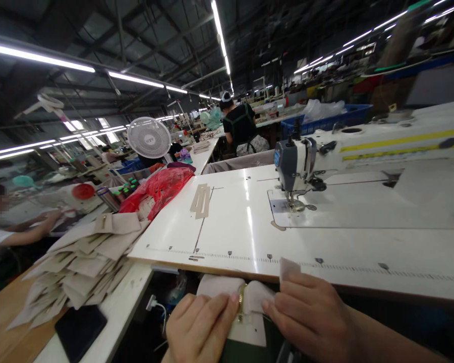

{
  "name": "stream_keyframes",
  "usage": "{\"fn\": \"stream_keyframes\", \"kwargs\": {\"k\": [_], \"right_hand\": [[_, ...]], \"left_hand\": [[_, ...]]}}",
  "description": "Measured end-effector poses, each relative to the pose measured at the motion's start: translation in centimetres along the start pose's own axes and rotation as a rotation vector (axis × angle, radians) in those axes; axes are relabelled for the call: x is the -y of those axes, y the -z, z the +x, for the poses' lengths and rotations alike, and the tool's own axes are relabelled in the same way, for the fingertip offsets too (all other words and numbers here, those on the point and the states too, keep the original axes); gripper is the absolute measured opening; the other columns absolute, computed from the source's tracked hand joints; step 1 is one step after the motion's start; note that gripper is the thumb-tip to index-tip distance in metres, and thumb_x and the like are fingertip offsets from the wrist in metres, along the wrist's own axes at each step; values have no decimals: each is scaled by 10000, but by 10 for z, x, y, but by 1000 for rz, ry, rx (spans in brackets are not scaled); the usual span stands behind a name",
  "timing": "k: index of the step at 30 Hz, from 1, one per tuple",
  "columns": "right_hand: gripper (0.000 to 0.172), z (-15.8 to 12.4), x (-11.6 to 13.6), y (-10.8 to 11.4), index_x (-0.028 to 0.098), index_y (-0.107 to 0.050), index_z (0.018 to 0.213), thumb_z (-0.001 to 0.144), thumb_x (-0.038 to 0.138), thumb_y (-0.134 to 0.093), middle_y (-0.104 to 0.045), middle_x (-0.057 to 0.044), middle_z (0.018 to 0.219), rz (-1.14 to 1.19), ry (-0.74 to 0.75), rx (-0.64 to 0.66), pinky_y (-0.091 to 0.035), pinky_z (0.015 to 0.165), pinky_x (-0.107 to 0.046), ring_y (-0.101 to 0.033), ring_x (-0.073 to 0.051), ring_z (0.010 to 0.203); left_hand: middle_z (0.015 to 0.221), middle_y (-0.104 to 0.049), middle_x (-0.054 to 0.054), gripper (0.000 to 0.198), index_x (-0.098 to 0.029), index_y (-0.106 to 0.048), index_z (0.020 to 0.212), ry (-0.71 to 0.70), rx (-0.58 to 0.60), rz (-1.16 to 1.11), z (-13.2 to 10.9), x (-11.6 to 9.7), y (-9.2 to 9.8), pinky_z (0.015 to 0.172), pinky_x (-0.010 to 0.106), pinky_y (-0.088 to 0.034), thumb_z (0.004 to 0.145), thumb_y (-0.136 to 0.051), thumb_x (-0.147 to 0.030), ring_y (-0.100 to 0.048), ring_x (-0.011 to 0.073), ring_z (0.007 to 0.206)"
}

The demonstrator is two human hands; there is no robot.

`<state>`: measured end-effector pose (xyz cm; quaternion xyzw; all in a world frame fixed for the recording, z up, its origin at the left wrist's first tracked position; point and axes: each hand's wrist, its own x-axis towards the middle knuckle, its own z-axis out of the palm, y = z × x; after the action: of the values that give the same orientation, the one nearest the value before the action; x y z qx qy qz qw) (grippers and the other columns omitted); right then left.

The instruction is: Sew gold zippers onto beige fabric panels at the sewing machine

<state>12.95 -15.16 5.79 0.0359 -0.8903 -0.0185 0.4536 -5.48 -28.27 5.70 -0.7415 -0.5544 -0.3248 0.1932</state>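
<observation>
Just in front of the table's near edge, a beige fabric piece (220, 285) with a gold metal zipper (241, 303) is held between both hands. My left hand (202, 322) is closed on its left part, thumb and fingertips pressed right beside the zipper. Closed on the right part is my right hand (310, 310), with a corner of cloth sticking up above its fingers. A dark stick-like thing shows below the right hand, too unclear to name. Beyond the hands, the sewing machine (295, 166) stands on its white table (227, 237), with no cloth under its needle.
A pile of beige fabric pieces (87, 257) lies at the left, with a dark flat phone-like object (80, 330) near it. Flat beige templates (201, 200) rest on the table. A red plastic bag (162, 186), a fan (149, 138) and co-workers (244, 123) are beyond.
</observation>
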Motion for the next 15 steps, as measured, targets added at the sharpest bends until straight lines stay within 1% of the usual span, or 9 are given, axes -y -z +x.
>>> {"fn": "stream_keyframes", "kwargs": {"k": [2, 4, 7, 9, 11, 13, 15], "right_hand": [[233, -4, 4, -1, 142, -602, 686, 829, 49, -444, -549, -11, 549, -7, 34, -2, -297, 504, -286, -432, -118, 497], [223, -7, 6, -1, 139, -612, 717, 825, 51, -438, -572, -24, 580, -9, 47, 8, -313, 512, -295, -456, -127, 508], [211, -8, 7, -1, 139, -613, 714, 818, 69, -444, -581, -26, 605, -24, 72, 5, -301, 498, -297, -452, -127, 500], [204, -7, 7, 0, 136, -612, 700, 809, 75, -452, -579, -27, 603, -36, 92, -12, -292, 489, -297, -444, -127, 494], [196, -5, 7, 0, 133, -611, 686, 800, 71, -463, -576, -25, 592, -41, 94, -29, -291, 487, -297, -441, -127, 494], [202, -4, 7, 0, 132, -607, 674, 797, 62, -464, -573, -23, 587, -32, 82, -32, -293, 491, -296, -434, -124, 497], [218, -5, 7, -2, 134, -594, 654, 801, 49, -457, -554, -15, 566, -16, 55, -31, -290, 495, -292, -415, -118, 492]], "left_hand": [[896, -709, 91, 468, -291, -416, 1339, -38, -11, 53, -1, -1, 0, 596, 322, -379, 896, -445, -145, -602, 197, 666], [867, -711, 90, 434, -265, -436, 1327, -89, -38, 77, 0, 1, 0, 579, 310, -394, 904, -433, -169, -606, 190, 659], [816, -707, 94, 344, -182, -552, 1223, -233, -102, 92, 3, 7, 0, 537, 277, -414, 932, -372, -219, -605, 166, 636], [794, -699, 101, 343, -128, -620, 1113, -311, -137, 106, 4, 11, 0, 513, 262, -418, 945, -337, -225, -599, 152, 618], [788, -693, 101, 335, -105, -646, 1039, -333, -148, 116, 4, 13, 0, 508, 254, -424, 942, -344, -214, -597, 145, 616], [800, -689, 97, 310, -106, -650, 1019, -324, -141, 116, 3, 14, 0, 524, 249, -430, 932, -367, -198, -599, 142, 640], [817, -683, 95, 293, -112, -652, 1016, -290, -128, 97, 4, 13, -1, 585, 263, -440, 920, -383, -175, -603, 154, 709]]}}
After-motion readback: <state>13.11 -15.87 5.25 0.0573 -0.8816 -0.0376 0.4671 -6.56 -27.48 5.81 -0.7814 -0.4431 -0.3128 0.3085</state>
